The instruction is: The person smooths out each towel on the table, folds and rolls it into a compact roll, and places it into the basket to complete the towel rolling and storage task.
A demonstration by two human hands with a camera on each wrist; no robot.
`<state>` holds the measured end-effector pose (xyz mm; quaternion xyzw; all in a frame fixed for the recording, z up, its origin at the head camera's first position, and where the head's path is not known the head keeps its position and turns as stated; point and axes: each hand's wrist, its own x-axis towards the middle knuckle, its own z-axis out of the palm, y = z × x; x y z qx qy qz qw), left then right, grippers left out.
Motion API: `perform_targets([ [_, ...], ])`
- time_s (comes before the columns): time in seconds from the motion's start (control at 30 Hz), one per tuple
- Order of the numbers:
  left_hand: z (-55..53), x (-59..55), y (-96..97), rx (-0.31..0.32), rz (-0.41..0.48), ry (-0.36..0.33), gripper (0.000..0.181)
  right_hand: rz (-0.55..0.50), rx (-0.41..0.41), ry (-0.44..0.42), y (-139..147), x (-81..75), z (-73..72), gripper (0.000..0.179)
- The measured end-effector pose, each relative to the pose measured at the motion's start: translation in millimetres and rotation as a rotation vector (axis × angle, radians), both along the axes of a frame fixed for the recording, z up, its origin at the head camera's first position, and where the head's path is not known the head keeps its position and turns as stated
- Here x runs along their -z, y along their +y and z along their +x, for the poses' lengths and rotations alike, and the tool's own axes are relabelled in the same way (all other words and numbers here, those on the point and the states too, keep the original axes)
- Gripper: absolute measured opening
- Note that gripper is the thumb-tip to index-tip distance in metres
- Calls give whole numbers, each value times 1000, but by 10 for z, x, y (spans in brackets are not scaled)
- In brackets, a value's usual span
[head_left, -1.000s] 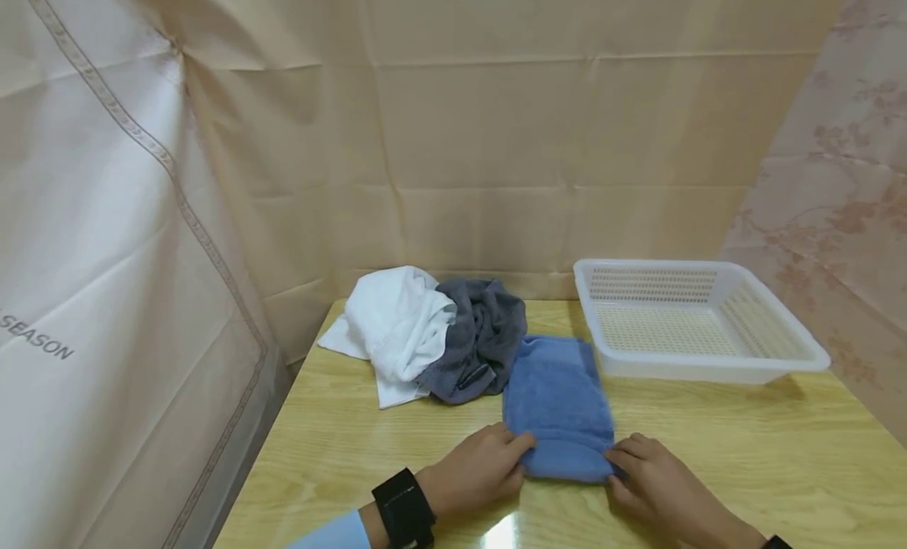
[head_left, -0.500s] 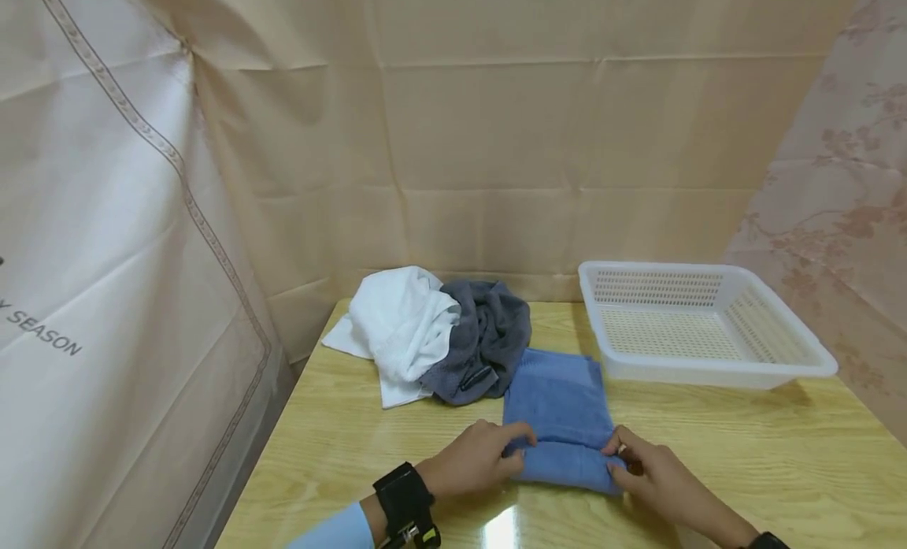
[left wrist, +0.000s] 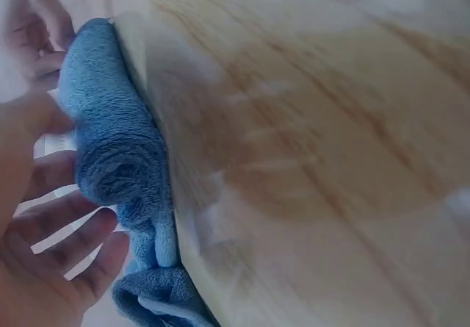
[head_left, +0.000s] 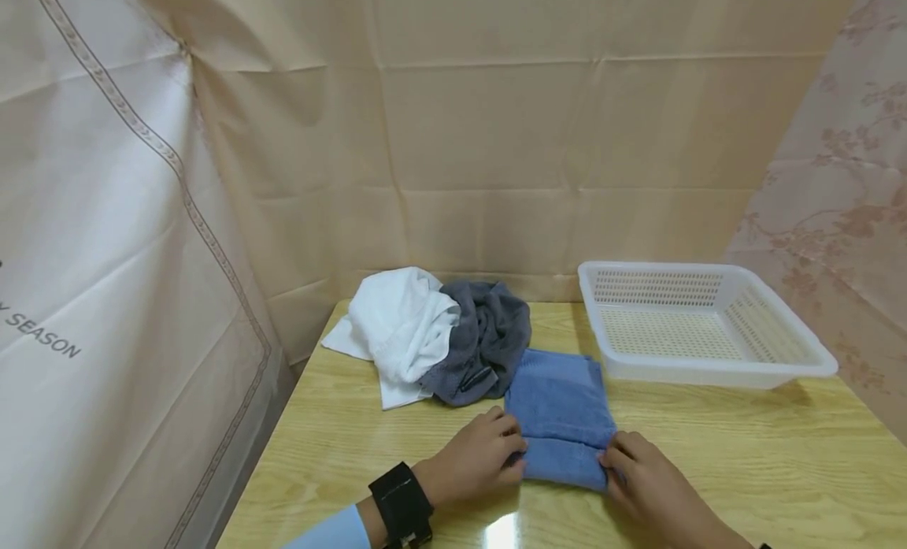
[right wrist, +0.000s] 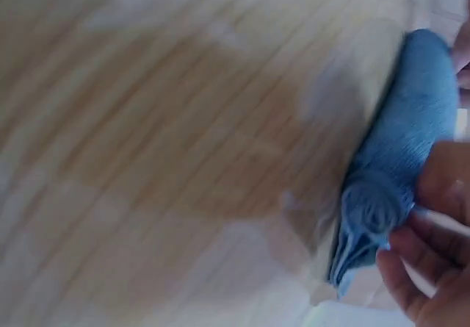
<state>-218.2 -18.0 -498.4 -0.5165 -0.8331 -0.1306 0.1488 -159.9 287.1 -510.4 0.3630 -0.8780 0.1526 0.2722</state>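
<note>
A blue towel (head_left: 560,395) lies on the table, its near end rolled up into a thick band with a spiral end. My left hand (head_left: 476,458) holds the left end of the roll (left wrist: 110,132), thumb and fingertips against the fabric and the other fingers spread beside it in the left wrist view. At the opposite end, my right hand (head_left: 648,482) pinches the roll between thumb and fingers, close to its spiral end (right wrist: 373,206). The flat part of the towel stretches away from both hands.
Behind and left of the towel lie a crumpled white towel (head_left: 400,320) and a crumpled dark grey towel (head_left: 489,336), touching each other. A white perforated plastic basket (head_left: 716,368) stands at the back right of the wooden table (head_left: 326,439). Cloth hangs behind.
The towel's flat part has grown shorter as its near end was rolled further. The left fingers, lifted and parted half a second ago, have closed in on the roll's end again.
</note>
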Motion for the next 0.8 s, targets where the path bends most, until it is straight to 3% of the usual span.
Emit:
perform_targets([
  [0.13,22,-25,-10,2,-59,-52,33,72,13,-8,30,-22,66,29],
  [0.33,13,-45,0,6,-58,-70,27,59,-29,65,47,2,41,56],
  [0.43,-6,-59,25,3,-53,-71,25,53,-3,77,70,-1,21,59],
  [0.47,-7,-55,27,-2,-50,-75,24,56,9,70,72,-5,19,50],
  [0.57,11,-44,12,-14,-49,-94,16,66,31,12,62,-12,11,31],
  [0.67,26,-19,-14,-9,-31,-129,7,70,50,-126,38,-47,20,37],
  [0.8,7,-1,-23,-2,39,-282,7,-29,42,-334,78,-86,23,29],
])
